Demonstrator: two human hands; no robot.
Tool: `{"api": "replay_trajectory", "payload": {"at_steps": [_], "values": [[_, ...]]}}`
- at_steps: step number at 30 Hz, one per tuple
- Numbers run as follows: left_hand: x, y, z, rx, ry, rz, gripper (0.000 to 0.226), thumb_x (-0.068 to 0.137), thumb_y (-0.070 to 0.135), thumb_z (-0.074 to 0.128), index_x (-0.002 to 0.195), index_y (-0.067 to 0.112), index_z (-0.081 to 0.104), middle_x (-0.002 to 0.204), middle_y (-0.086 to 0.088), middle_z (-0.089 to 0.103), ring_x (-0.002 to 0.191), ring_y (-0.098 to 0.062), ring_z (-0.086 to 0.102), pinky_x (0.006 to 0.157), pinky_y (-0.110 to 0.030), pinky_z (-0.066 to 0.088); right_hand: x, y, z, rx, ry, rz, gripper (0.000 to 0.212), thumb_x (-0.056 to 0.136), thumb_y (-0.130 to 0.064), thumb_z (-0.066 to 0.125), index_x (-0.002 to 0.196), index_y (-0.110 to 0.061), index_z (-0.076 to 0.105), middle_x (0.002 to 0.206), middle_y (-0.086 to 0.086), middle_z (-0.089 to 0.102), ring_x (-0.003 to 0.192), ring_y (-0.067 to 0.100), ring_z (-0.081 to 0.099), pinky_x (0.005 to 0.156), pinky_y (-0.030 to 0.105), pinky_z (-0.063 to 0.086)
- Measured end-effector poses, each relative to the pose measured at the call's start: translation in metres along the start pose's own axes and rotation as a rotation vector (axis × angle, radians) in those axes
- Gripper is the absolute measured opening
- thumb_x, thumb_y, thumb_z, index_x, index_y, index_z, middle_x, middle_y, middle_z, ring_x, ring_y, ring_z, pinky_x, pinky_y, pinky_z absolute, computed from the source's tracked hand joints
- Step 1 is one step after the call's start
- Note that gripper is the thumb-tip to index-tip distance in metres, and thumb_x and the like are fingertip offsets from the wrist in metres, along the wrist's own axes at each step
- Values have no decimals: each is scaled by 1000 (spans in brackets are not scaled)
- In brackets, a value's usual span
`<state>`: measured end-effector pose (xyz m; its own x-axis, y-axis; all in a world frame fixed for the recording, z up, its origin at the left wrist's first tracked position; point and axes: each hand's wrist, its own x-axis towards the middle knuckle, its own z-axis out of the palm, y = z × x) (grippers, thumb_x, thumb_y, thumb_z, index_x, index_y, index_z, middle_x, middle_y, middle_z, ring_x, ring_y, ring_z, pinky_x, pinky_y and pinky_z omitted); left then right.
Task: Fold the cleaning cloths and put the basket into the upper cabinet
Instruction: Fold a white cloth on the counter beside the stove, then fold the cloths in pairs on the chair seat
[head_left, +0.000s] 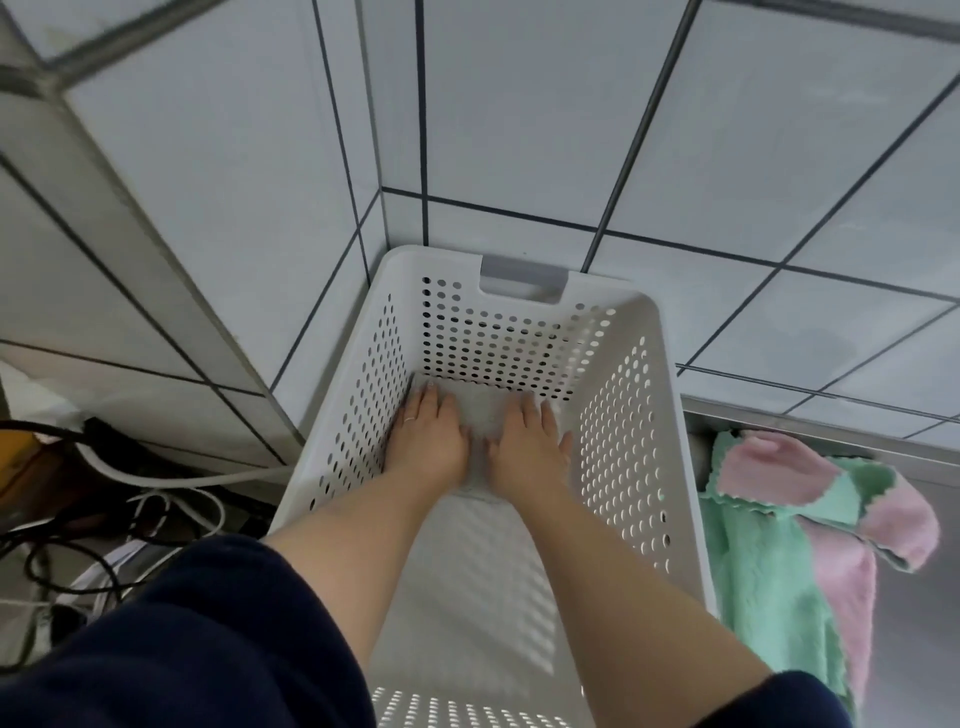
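Note:
A tall white perforated basket (631, 395) stands against the tiled wall corner. Both my arms reach down into it. At its far bottom lies a folded grey cloth (480, 415). My left hand (428, 441) presses flat on the cloth's left side, fingers straight, a ring on one finger. My right hand (527, 441) presses flat on its right side. To the right of the basket, a heap of green and pink cleaning cloths (795, 519) lies on a steel counter.
White tiled walls with dark grout rise behind the basket. Left of the basket are tangled black cables (78, 545) and a white hose (171, 478). The steel counter (924, 597) extends right beyond the cloth heap.

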<state>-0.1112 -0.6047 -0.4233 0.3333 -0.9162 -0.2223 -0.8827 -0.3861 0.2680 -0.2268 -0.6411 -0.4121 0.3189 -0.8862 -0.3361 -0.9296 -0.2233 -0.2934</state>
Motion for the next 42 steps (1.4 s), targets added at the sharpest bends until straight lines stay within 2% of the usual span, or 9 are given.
{"api": "replay_trajectory", "payload": {"at_steps": [3, 5, 11, 16, 21, 26, 34, 39, 42], "values": [[-8, 9, -24, -189, 15, -48, 43, 96, 31, 37, 127, 3, 48, 138, -18, 43, 126, -31, 41, 103, -43, 39, -10, -4, -28, 159, 34, 14, 57, 96, -26, 41, 147, -12, 22, 157, 9, 17, 144, 27, 14, 117, 44, 17], [-19, 17, -43, -314, 0, -31, 36, 94, 28, 41, 118, 5, 56, 124, -16, 56, 108, -29, 55, 91, -41, 48, -27, -9, -50, 343, 53, 27, 51, 95, -22, 44, 143, -12, 31, 149, 10, 34, 135, 29, 35, 110, 39, 31], [-65, 30, -95, -538, 11, 117, 45, 93, 34, 51, 133, 14, 49, 135, -1, 54, 122, -20, 51, 101, -34, 41, -94, -18, -98, 472, 177, -32, 44, 95, -21, 51, 138, -18, 43, 137, 1, 52, 124, 19, 50, 94, 27, 39], [-113, 25, -134, -544, 64, 338, 41, 94, 33, 51, 132, 18, 49, 133, 2, 55, 120, -15, 52, 102, -36, 41, -160, -25, -121, 539, 344, -14, 37, 94, -18, 54, 130, -18, 51, 114, -4, 62, 102, 10, 57, 77, 21, 40], [-165, 6, -162, -653, 62, 576, 37, 93, 29, 54, 128, 18, 52, 128, 4, 57, 110, -6, 51, 95, -23, 37, -242, -40, -125, 542, 603, 69, 32, 92, -20, 57, 123, -19, 56, 108, -5, 64, 87, 9, 59, 71, 17, 47], [-224, -5, -167, -696, -60, 777, 32, 93, 27, 55, 123, 17, 54, 120, 4, 59, 110, -9, 54, 94, -23, 40, -324, -49, -94, 582, 727, 231, 30, 90, -19, 58, 120, -18, 59, 103, -6, 66, 97, 12, 61, 92, 31, 47], [-316, 8, -125, -630, -250, 1026, 30, 89, 21, 61, 116, 9, 61, 113, -2, 64, 105, -15, 59, 93, -27, 44, -451, -44, -17, 621, 860, 559, 31, 90, -20, 60, 121, -17, 59, 103, -1, 62, 96, 15, 60, 86, 29, 47], [-392, 18, -71, -618, -501, 1141, 29, 88, 15, 62, 114, 4, 61, 112, -11, 65, 104, -22, 62, 94, -29, 46, -550, -34, 33, 679, 925, 766, 31, 90, -16, 60, 121, -17, 59, 103, -2, 64, 90, 10, 60, 68, 13, 48], [-427, 19, -38, -550, -636, 1175, 29, 88, 17, 62, 114, 6, 61, 113, -10, 66, 104, -24, 62, 95, -36, 47, -600, -29, 65, 692, 924, 886, 32, 91, -18, 59, 123, -19, 57, 109, -4, 63, 99, 11, 60, 84, 17, 47]]}}
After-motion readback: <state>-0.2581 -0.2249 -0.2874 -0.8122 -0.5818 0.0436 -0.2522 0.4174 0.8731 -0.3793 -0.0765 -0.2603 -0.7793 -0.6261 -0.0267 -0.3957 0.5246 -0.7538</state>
